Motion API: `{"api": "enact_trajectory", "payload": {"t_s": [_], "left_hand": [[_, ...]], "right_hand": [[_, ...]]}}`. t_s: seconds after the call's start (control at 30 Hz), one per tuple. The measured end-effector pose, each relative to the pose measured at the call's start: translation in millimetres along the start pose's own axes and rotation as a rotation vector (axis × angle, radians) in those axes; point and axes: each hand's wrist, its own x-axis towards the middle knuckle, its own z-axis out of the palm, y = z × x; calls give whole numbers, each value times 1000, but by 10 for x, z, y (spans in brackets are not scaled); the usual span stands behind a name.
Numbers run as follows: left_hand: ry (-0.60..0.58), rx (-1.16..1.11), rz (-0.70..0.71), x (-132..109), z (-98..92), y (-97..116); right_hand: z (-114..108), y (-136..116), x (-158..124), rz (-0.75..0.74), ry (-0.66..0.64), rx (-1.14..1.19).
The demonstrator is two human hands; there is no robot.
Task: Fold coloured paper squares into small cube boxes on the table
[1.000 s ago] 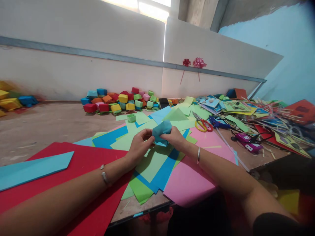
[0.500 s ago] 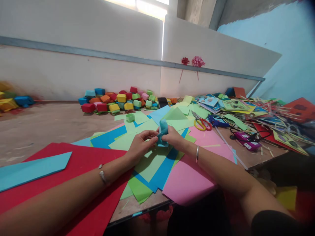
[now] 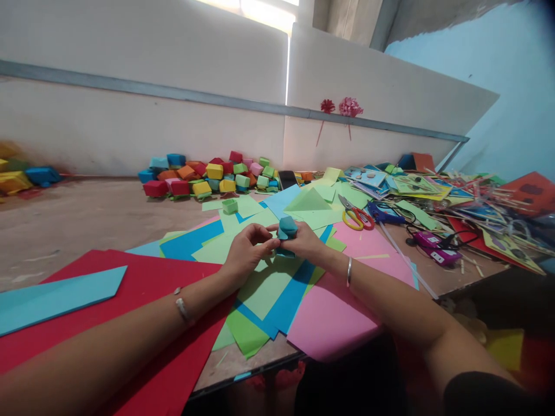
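Between my hands, above the loose sheets, is a small folded piece of teal paper [image 3: 287, 227]. My right hand [image 3: 306, 241] is closed around its right side. From the left, my left hand [image 3: 251, 248] pinches its edge, thumb and fingertips together. Fingers cover part of the folds, so its full shape is hidden. Under both hands lie pale green sheets [image 3: 266, 294] and blue sheets [image 3: 288, 297]. A small light green paper box [image 3: 230, 206] sits on the sheets just beyond my left hand.
Several coloured paper boxes [image 3: 214, 171] are heaped by the wall. Scissors [image 3: 355, 214], a blue glue gun [image 3: 385, 212] and a purple device with a cord [image 3: 436, 247] lie right. Red sheets [image 3: 173, 335] and a light blue strip [image 3: 56, 300] lie left, pink sheets [image 3: 333, 318] in front.
The teal paper stood taller above my fingers before; now its upper part is lower and folded over. Both hands have shifted only slightly around it.
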Motion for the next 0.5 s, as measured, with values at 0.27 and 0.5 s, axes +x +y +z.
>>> {"api": "enact_trajectory", "payload": {"t_s": [0.27,0.5], "left_hand": [[5,-87,-34,24,-19,-12],[-114,-187,-108,11,-41,-47]], "right_hand": [[19,-25,12,33,156,91],[-5,-9,12,22,88,261]]}}
